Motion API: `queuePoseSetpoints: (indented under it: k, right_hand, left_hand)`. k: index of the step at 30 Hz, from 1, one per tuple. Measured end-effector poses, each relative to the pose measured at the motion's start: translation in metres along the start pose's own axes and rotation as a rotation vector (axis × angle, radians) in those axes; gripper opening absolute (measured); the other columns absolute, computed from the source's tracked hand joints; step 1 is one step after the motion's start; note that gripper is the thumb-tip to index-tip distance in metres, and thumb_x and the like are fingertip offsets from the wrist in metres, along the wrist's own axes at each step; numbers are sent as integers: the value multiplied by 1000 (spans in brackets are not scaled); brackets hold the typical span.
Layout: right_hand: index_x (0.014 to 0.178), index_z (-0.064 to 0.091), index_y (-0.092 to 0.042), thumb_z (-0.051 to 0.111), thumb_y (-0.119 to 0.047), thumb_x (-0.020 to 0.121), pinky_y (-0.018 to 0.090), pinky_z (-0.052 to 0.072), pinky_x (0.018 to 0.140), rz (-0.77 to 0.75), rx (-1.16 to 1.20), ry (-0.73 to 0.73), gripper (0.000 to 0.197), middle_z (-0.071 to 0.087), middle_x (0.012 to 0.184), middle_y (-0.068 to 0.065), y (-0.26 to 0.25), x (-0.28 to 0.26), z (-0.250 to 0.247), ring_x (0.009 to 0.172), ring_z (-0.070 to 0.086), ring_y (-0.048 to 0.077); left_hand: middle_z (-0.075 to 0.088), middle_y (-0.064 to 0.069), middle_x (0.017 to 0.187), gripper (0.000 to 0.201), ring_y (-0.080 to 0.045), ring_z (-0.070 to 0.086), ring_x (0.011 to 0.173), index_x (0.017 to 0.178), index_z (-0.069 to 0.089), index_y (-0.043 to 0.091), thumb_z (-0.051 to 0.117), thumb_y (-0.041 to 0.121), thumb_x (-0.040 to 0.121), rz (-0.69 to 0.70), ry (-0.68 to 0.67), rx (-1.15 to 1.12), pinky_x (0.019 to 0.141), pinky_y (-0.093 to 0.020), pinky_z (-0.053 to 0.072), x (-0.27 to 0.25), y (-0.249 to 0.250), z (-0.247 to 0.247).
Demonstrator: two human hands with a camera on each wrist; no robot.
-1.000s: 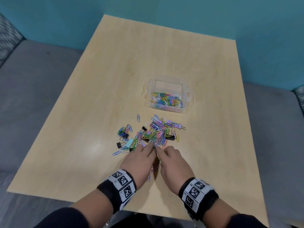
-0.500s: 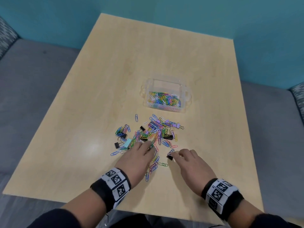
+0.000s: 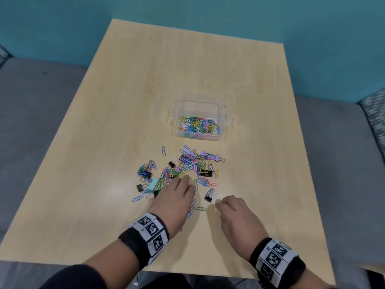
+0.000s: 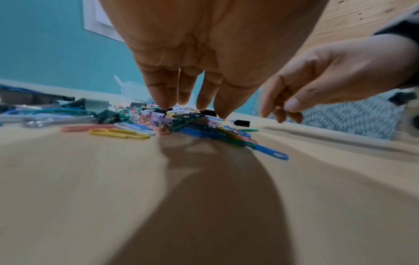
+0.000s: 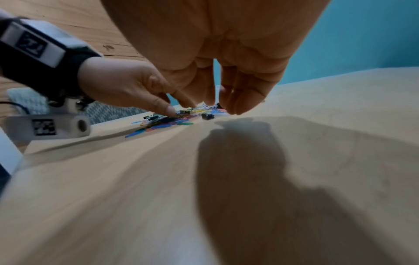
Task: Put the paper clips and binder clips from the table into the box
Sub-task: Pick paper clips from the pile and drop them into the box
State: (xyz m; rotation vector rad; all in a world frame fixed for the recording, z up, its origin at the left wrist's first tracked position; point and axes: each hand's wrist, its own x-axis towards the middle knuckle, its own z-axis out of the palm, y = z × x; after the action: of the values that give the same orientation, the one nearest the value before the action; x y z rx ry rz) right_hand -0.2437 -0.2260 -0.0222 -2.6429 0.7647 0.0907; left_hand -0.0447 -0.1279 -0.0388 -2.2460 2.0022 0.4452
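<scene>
A loose pile of coloured paper clips and binder clips [image 3: 187, 167] lies on the wooden table [image 3: 145, 90], just in front of the clear plastic box [image 3: 199, 100], which holds several paper clips. My left hand [image 3: 183, 181] rests flat on the near left part of the pile, fingers straight; its fingertips [image 4: 163, 104] touch the clips. My right hand [image 3: 217, 205] hovers to the right with loosely curled fingers and holds nothing. A black binder clip [image 3: 208, 198] with a few paper clips lies just beyond its fingertips [image 5: 235, 109].
Grey seat cushions [image 3: 37, 122] surround the table on both sides, with a patterned cushion [image 3: 375, 115] at the far right. A teal wall stands behind. The near table edge runs just under my wrists. Bare tabletop lies right of my right hand.
My right hand has drawn away from the left, moving right and toward me, pulling a black binder clip and a few paper clips out of the pile. The left hand stayed on the pile.
</scene>
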Motion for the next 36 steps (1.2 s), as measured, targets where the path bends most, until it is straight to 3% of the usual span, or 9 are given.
queuePoseSetpoints:
  k: [4,8,10,14,16,21,26,30,36]
  right_hand:
    - [102,59,-18,63,-7,72,31,51,68,-25,29,-78,32,55,101,-1,-5,-14,12,81,53,21]
    - [105,58,-20,62,-11,74,29,51,70,9,72,-102,33,52,103,-4,-15,-13,14,85,54,20]
    - [117,53,-20,55,-17,81,31,50,80,30,124,-129,37,50,111,-3,-18,-10,14,96,52,22]
    - [144,28,-22,54,-26,87,32,40,97,59,138,-199,63,37,129,0,-29,10,15,113,41,25]
    - [146,22,-23,57,-26,87,33,39,98,66,127,-188,69,34,130,2,-37,28,17,113,40,26]
    - [132,40,-22,48,-13,86,40,45,84,91,127,-139,47,40,118,7,-49,67,22,100,43,29]
    - [103,51,-15,47,-5,84,44,46,72,45,101,-138,21,45,107,10,-45,82,25,93,47,32]
    - [95,50,-15,51,-2,84,33,34,62,-7,63,-154,17,47,99,9,-40,79,21,84,49,30]
    - [88,45,-16,51,3,80,33,28,57,3,23,-193,21,46,92,6,-35,76,12,69,34,22]
  left_hand:
    - [51,-15,127,59,-33,50,102,123,50,5,65,18,67,29,4,45,77,-43,47,15,5,-3]
    - [60,-4,101,23,-27,53,85,91,61,15,59,14,68,173,52,8,64,-37,49,3,3,-7]
    - [58,-3,92,18,-25,52,78,84,57,18,65,18,67,93,114,-99,63,-34,50,-15,0,-8]
    - [47,-2,111,75,-26,50,89,126,44,18,79,37,63,-175,-6,-312,72,-36,52,-48,5,1]
    - [42,-3,120,86,-28,48,97,140,31,19,76,37,69,-217,-40,-334,80,-39,51,-44,8,7]
    - [40,-2,119,57,-24,44,101,136,37,23,58,18,83,-282,74,-430,88,-35,43,-11,6,3]
    - [44,-1,101,36,-23,49,85,102,55,20,67,5,71,-260,68,-412,67,-31,42,-2,-7,5]
    - [44,1,85,35,-22,48,67,79,52,20,73,0,60,-223,46,-386,52,-30,38,-5,-11,4]
    - [41,2,82,16,-24,50,58,75,51,17,63,6,79,-248,82,-451,49,-32,40,-7,-14,0]
